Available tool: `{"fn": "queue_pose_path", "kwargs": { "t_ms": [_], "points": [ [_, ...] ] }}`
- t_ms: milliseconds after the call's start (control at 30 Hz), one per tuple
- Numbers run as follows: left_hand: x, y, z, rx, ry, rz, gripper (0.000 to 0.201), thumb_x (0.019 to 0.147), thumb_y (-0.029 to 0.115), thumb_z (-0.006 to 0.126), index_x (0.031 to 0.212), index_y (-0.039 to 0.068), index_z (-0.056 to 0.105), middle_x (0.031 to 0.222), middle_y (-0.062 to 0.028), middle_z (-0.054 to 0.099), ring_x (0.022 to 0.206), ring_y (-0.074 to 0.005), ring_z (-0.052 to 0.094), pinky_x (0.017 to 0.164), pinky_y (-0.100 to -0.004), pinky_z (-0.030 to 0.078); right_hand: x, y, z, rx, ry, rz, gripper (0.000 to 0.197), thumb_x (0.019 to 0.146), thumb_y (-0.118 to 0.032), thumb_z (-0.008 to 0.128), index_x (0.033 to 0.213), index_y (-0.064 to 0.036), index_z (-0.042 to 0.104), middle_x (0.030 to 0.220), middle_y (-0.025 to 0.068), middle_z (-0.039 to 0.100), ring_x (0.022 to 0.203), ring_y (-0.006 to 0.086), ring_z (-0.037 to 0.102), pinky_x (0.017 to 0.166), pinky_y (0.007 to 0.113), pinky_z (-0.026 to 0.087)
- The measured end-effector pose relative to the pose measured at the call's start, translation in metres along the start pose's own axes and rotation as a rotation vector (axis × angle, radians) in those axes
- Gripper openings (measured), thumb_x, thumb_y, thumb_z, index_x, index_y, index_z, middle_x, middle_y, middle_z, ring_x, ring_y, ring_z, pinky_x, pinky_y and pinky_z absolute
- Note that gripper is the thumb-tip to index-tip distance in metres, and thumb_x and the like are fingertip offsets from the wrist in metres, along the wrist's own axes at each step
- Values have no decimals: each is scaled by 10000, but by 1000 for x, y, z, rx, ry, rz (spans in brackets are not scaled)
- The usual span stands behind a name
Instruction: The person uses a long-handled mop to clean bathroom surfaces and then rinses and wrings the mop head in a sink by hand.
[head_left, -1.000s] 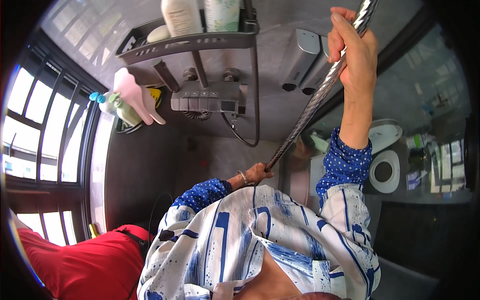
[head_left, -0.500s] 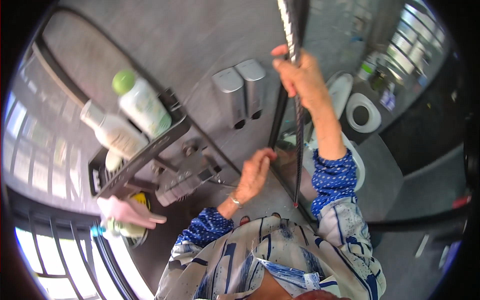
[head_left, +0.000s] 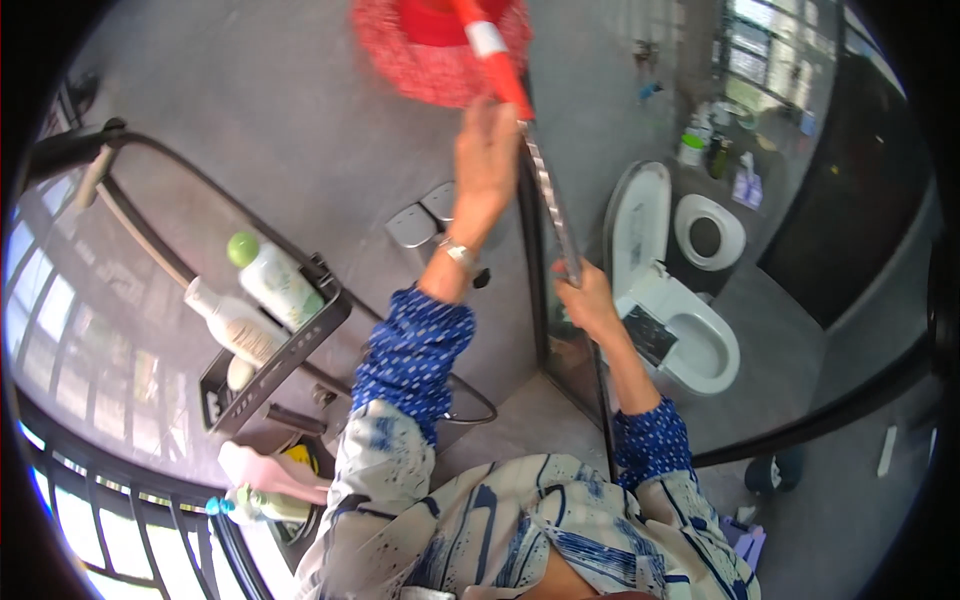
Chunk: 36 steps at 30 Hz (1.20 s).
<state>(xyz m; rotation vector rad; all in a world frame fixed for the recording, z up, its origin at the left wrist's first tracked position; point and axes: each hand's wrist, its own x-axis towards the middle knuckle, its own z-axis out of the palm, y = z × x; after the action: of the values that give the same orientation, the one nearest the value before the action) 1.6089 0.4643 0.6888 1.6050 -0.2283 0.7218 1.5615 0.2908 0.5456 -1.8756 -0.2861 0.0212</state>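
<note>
A mop with a fluffy red head (head_left: 415, 72) is raised at the top of the view, in front of the grey wall. Its long pole (head_left: 548, 195) runs down toward me; the upper section is red with a white band, the rest is metallic and dark. Around the lower part of the pole, my right hand (head_left: 585, 293) is closed. My left hand (head_left: 487, 165) is up beside the red section, its fingers stretched and slightly blurred. Whether its palm touches the pole is hard to see.
A black wall rack (head_left: 275, 360) on the left holds several bottles (head_left: 280, 285). Two grey dispensers (head_left: 415, 225) hang on the wall. To the right, a glass partition (head_left: 560, 330) stands before a toilet (head_left: 700, 345). A window with bars (head_left: 110, 530) lies at lower left.
My left hand has risen from low down to the upper pole. My right hand now grips lower. The red mop head has come into view at the top.
</note>
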Motion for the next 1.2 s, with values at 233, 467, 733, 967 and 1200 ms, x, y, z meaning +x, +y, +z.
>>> {"fn": "queue_pose_path", "kwargs": {
  "t_ms": [233,467,733,967,1200],
  "points": [
    [-16,-66,44,-56,189,-181,242,856,195,618,932,21,467,662,-30,510,503,-99,493,407,-261,412,-28,25,18,-330,109,130,287,779,-149,596,1016,6,550,836,272,615,842,444,586,727,507,443],
    [-18,-29,49,-611,119,-403,192,897,238,565,901,97,434,617,18,402,404,-75,366,348,-249,335,-67,36,-12,-131,25,-59,396,762,-240,672,1020,8,502,655,159,529,621,268,572,566,391,440],
    [2,-36,49,-682,-165,-451,272,908,348,545,880,97,443,629,19,396,454,-80,358,402,-253,338,-169,134,-22,242,-220,339,243,868,-285,569,811,-56,515,599,-15,492,539,80,470,512,239,377],
    [-43,-18,126,-515,-97,-467,242,886,310,575,883,128,415,604,19,405,416,-89,385,361,-260,354,-201,184,-46,-86,218,271,264,809,-244,590,738,-2,511,586,47,485,547,121,458,502,301,387],
    [-137,51,197,-534,-500,-226,274,894,245,570,1032,42,448,651,9,474,496,-75,462,412,-249,384,-263,228,-56,-58,324,423,225,791,-206,577,704,-1,542,568,58,517,514,132,488,501,306,403]
  ]
}}
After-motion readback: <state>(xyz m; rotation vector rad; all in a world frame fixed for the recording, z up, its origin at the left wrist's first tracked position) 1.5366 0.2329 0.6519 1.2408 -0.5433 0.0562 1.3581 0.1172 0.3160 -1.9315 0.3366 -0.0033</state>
